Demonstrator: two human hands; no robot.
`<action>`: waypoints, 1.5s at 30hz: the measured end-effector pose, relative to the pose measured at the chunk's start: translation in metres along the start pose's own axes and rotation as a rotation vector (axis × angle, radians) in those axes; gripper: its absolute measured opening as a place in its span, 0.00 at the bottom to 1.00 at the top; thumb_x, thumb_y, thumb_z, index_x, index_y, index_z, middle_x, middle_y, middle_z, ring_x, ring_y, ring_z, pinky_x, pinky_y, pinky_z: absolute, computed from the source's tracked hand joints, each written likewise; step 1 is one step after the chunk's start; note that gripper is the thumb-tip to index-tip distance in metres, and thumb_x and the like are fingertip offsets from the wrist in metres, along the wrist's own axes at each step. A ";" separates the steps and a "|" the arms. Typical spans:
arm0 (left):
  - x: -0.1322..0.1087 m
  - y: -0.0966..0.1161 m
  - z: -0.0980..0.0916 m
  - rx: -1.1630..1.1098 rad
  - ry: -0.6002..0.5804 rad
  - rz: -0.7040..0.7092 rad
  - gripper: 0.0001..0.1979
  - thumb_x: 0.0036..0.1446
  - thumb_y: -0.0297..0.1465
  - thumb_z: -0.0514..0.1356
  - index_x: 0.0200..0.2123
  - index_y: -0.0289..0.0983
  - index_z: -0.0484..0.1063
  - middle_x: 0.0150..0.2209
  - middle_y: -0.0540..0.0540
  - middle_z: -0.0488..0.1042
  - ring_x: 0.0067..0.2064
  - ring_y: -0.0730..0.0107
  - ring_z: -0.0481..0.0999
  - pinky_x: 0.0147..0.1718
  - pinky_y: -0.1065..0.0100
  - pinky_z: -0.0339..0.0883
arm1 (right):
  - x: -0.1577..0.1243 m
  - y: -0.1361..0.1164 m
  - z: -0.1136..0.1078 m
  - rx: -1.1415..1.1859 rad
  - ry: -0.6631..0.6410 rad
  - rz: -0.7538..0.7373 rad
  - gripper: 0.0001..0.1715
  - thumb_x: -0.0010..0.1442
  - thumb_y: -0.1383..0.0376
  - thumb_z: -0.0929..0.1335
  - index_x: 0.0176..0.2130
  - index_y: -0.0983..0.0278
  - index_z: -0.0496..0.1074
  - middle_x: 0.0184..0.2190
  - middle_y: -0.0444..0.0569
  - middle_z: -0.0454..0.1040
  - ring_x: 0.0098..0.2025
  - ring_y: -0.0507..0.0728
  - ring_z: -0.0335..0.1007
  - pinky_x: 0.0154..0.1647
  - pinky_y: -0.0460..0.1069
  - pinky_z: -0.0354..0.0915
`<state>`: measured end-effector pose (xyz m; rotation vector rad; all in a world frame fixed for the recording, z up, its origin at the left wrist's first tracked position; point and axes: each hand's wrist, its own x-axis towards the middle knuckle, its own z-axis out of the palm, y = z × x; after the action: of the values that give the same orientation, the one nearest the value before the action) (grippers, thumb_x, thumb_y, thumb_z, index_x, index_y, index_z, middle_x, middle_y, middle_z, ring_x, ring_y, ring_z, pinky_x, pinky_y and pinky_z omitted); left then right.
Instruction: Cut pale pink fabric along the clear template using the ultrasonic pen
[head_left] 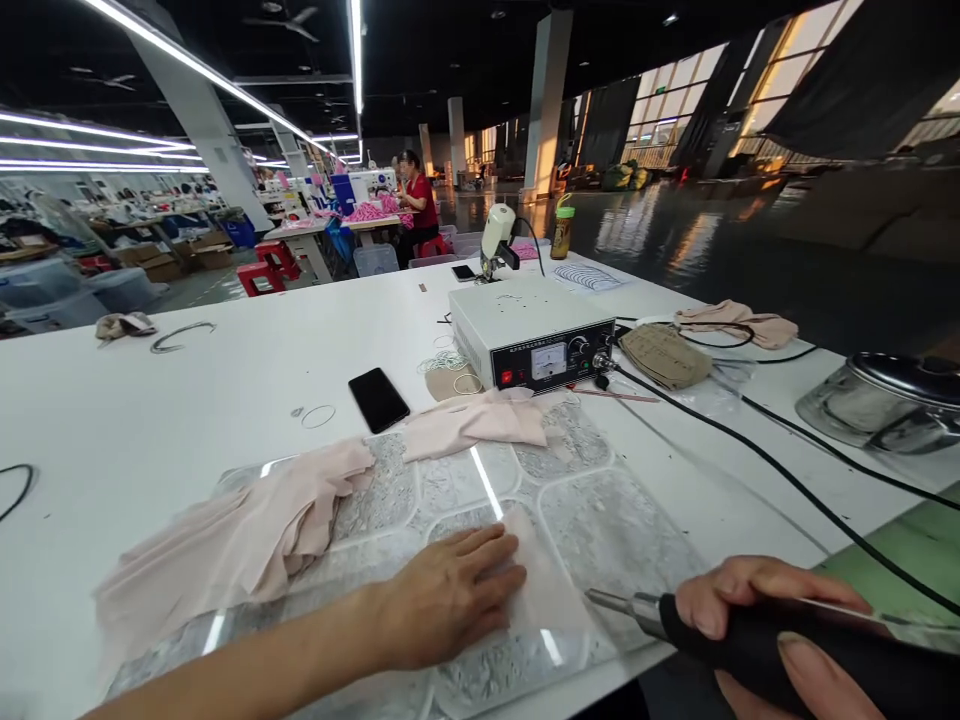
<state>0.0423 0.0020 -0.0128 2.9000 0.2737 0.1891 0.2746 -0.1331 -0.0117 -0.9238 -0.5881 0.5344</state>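
Note:
My left hand [457,600] lies flat with its fingers stretched, resting on a small pale pink fabric piece [551,585] on a clear patterned mat [607,510]. My right hand [757,620] is wrapped round a thick black corded handpiece [847,650]. Its narrow metal tip [611,600] points left, close to the fabric's right edge; whether they touch I cannot tell. A layered pile of pale pink fabric pieces [255,530] lies on the mat to the left. Another pink fabric bunch [476,420] sits at the mat's far edge.
A control box [547,355] with a dial stands beyond the mat, and a black cable [735,450] runs from it rightward. A phone [378,400], beige cloth [667,355] and glass pot [885,405] are on the white table [247,390]. A seated person [420,200] works farther back.

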 end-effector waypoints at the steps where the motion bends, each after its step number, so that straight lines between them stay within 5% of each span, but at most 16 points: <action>1: 0.001 -0.001 -0.001 -0.011 -0.015 0.032 0.18 0.70 0.36 0.52 0.57 0.33 0.68 0.61 0.36 0.67 0.63 0.51 0.66 0.61 0.57 0.63 | 0.004 -0.002 0.004 0.022 0.018 0.019 0.10 0.53 0.61 0.71 0.35 0.60 0.69 0.28 0.44 0.65 0.24 0.54 0.66 0.23 0.55 0.69; 11: 0.004 -0.004 -0.007 -0.023 -0.027 0.069 0.19 0.70 0.34 0.53 0.59 0.33 0.67 0.63 0.34 0.64 0.65 0.53 0.63 0.63 0.58 0.60 | 0.030 0.022 0.012 0.214 0.149 0.033 0.06 0.47 0.64 0.70 0.30 0.61 0.71 0.25 0.42 0.66 0.19 0.51 0.63 0.19 0.49 0.64; 30: 0.010 -0.006 -0.008 0.020 -0.033 0.063 0.19 0.70 0.32 0.52 0.61 0.32 0.64 0.63 0.34 0.64 0.65 0.55 0.63 0.62 0.58 0.61 | 0.041 0.037 0.037 0.256 0.099 0.073 0.08 0.50 0.60 0.71 0.31 0.61 0.72 0.26 0.42 0.67 0.20 0.50 0.65 0.23 0.49 0.65; 37: 0.023 -0.017 -0.007 -0.014 -0.068 0.049 0.10 0.66 0.30 0.56 0.48 0.33 0.68 0.66 0.36 0.59 0.68 0.55 0.57 0.65 0.56 0.58 | 0.041 0.044 0.046 0.256 0.048 0.054 0.07 0.53 0.61 0.70 0.32 0.61 0.72 0.26 0.42 0.67 0.20 0.51 0.66 0.23 0.49 0.66; 45: 0.024 -0.017 -0.004 0.015 -0.061 0.066 0.12 0.68 0.31 0.55 0.52 0.32 0.64 0.64 0.36 0.63 0.68 0.57 0.57 0.65 0.58 0.58 | 0.039 0.043 0.044 0.264 -0.015 0.048 0.06 0.55 0.61 0.69 0.34 0.61 0.73 0.27 0.43 0.67 0.21 0.51 0.67 0.23 0.49 0.67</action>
<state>0.0622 0.0241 -0.0102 2.9260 0.1703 0.1103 0.2663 -0.0615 -0.0182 -0.6854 -0.4954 0.6462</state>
